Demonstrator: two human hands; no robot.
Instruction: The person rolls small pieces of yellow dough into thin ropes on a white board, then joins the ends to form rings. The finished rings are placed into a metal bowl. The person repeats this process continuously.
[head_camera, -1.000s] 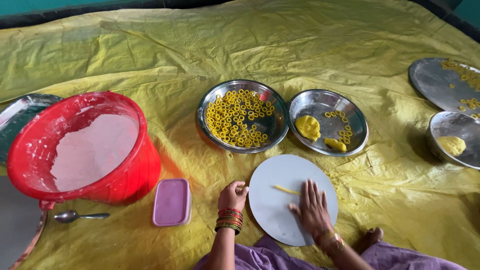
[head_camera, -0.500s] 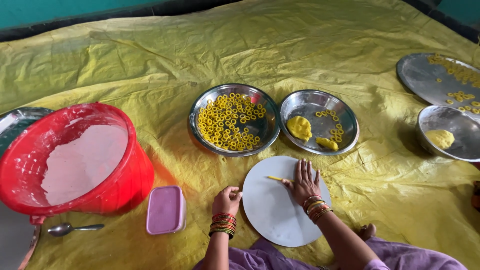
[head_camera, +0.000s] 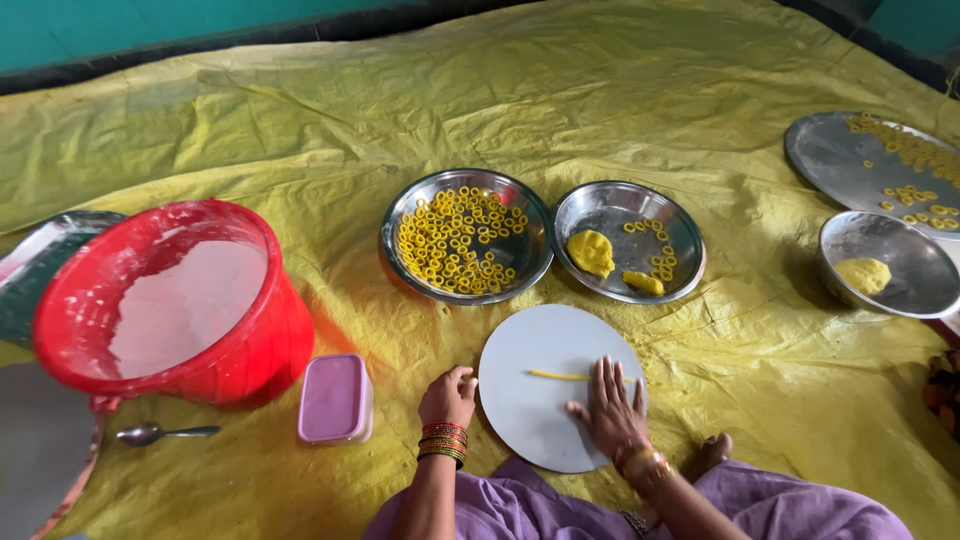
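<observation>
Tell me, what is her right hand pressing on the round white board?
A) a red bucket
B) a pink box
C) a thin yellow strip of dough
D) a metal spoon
C: the right hand lies flat on the white board, its fingertips over a thin yellow dough strip.

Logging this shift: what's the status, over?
Right hand flat on dough strand, white round board. Left hand at board's edge. Nothing blocking.

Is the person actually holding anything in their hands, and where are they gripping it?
Nothing is gripped. The right hand lies flat on a thin dough strip, on its right end; the left hand rests at the white board's edge.
</observation>
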